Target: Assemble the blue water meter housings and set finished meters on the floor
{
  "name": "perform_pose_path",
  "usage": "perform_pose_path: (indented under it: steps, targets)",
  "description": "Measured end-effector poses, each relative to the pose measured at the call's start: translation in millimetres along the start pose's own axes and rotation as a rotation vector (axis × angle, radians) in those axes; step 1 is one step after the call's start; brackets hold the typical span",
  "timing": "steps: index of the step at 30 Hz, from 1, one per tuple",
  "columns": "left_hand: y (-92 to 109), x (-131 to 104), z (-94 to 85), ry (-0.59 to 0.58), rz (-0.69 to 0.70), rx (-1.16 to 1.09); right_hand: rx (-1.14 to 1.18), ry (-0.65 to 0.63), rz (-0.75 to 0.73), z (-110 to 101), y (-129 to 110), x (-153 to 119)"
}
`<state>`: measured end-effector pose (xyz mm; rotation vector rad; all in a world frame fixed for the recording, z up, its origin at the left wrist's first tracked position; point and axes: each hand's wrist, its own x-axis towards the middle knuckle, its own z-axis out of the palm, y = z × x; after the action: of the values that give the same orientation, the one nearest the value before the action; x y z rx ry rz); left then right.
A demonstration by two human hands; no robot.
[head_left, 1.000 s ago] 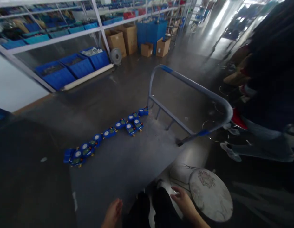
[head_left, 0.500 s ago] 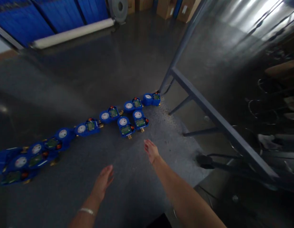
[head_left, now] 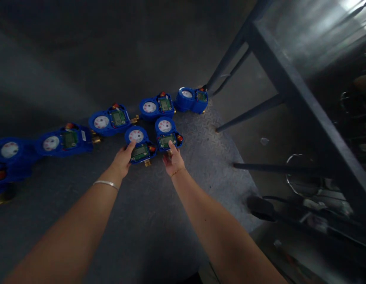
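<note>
Two blue water meters lie side by side in front of a row of others on a dark metal platform. My left hand [head_left: 122,159] grips the left side of one water meter [head_left: 139,144], thumb over its edge beside the round dial. My right hand [head_left: 173,161] holds the lower end of the other water meter [head_left: 165,127], with its thumb on the green circuit board and its fingers partly hidden beneath. Each meter has a white dial, a small display and a brass fitting.
Behind runs a row of more blue meters, among them one [head_left: 109,120] at centre left and one [head_left: 192,99] by the railing post. The grey metal railing [head_left: 289,75] borders the platform [head_left: 200,173] on the right. A dark round foot [head_left: 260,208] sits near the platform edge.
Both hands have reached forward from the bare platform and closed on the two front meters. The view has moved down and nearer, so the blue rolls and boxes are out of sight.
</note>
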<state>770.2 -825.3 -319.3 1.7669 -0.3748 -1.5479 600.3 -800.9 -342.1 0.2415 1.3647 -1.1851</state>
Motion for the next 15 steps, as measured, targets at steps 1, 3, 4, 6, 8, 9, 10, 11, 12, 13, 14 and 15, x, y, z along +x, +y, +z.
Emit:
perform_pose_path:
  steps: [1, 3, 4, 6, 8, 9, 10, 11, 12, 13, 14, 15]
  targets:
    - [3.0, 3.4, 2.6, -0.012, -0.015, -0.008, 0.019, -0.015, -0.002, 3.3, -0.8, 1.3]
    - [7.7, 8.3, 5.5, -0.032, -0.052, -0.013, 0.056, -0.048, -0.013, 9.0, -0.8, 3.9]
    - [9.1, 9.8, 6.2, -0.035, -0.069, -0.012, 0.074, -0.066, -0.021, 11.1, 0.0, 5.0]
    - [9.9, 10.7, 6.6, -0.029, -0.082, -0.016, 0.106, -0.093, -0.042, 13.6, 2.1, 7.5]
    - [7.2, 8.1, 6.3, -0.019, -0.074, -0.027, 0.127, -0.100, -0.054, 14.2, 3.5, 10.3]
    - [4.5, 5.2, 5.4, -0.017, -0.070, -0.034, 0.133, -0.099, -0.055, 13.8, 3.4, 11.8]
    - [0.8, 1.1, 3.8, -0.016, -0.071, -0.037, 0.136, -0.097, -0.052, 12.8, 2.8, 13.1]
    - [-3.9, -4.4, 1.0, -0.014, -0.078, -0.038, 0.136, -0.097, -0.045, 10.8, 1.8, 13.9]
    - [-9.5, -11.6, -3.2, -0.009, -0.089, -0.035, 0.131, -0.099, -0.036, 7.4, 0.8, 13.6]
    - [-15.9, -20.7, -8.9, -0.001, -0.102, -0.030, 0.122, -0.102, -0.026, 2.3, 0.0, 11.8]
    - [-23.0, -32.2, -16.2, 0.012, -0.117, -0.020, 0.109, -0.104, -0.016, -5.0, -0.2, 8.0]
    - [-30.7, -46.4, -25.0, 0.029, -0.134, -0.005, 0.093, -0.107, -0.006, -14.9, 0.4, 1.7]
